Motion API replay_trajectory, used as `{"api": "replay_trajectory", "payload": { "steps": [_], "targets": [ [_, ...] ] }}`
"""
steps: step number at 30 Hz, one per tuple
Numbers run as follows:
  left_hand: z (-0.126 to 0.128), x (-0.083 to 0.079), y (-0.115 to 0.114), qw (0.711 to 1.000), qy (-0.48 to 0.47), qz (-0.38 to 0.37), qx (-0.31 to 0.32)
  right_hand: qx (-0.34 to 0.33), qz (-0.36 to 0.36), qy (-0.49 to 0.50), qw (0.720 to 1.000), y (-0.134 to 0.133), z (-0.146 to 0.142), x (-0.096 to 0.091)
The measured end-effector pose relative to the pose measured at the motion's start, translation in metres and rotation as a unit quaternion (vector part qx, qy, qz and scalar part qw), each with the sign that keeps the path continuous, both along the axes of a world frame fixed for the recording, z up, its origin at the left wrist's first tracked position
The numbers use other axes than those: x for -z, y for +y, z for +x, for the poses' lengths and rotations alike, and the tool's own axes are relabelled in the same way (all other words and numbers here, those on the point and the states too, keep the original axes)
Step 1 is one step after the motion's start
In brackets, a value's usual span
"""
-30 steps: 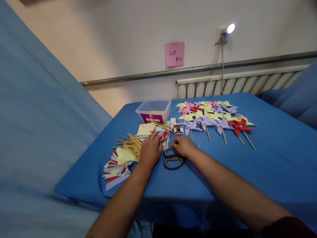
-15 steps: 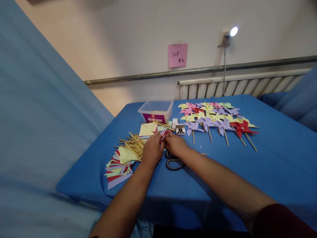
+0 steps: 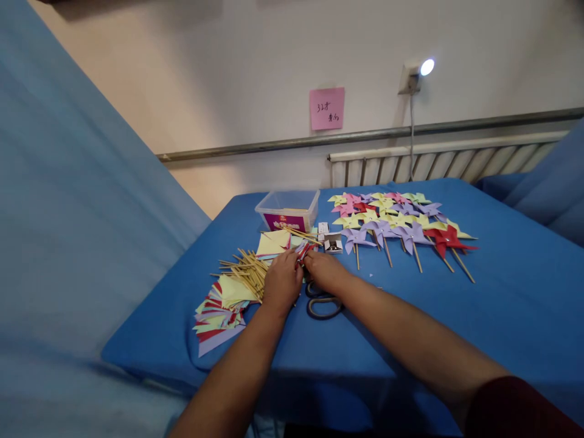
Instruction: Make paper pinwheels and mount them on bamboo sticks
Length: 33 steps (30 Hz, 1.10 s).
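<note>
My left hand and my right hand meet over the middle of the table, fingers closed on a small bunch of red, lilac and white coloured paper. The fingers hide most of that paper. Under my right wrist lies a pair of scissors, its dark handles showing and its blades mostly covered. Left of my left hand are a heap of wooden sticks and a fanned stack of coloured paper sheets. Just beyond the hands sits a small open white box with dark bits inside.
Finished paper pinwheels on sticks lie in rows at the back right. A clear plastic tub stands at the back, with yellow paper in front. A blue cloth covers the table; a blue curtain hangs at left.
The whole view has shifted slightly, so the table sits a little lower. Both hands stay together on the coloured paper, with only a small movement of the fingers.
</note>
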<state>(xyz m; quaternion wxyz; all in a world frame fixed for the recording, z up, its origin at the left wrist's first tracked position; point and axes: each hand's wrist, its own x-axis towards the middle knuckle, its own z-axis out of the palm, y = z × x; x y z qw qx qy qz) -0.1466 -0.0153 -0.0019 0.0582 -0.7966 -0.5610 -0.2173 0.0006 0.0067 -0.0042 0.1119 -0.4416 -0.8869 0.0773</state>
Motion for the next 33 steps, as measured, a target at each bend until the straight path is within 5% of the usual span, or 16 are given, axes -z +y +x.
{"api": "replay_trajectory", "payload": {
  "steps": [33],
  "targets": [
    [-0.0001, -0.0004, -0.0007, 0.999, -0.029, 0.021, -0.018, -0.019, -0.006, 0.051, 0.999, 0.0084, 0.0082, 0.011]
  ]
}}
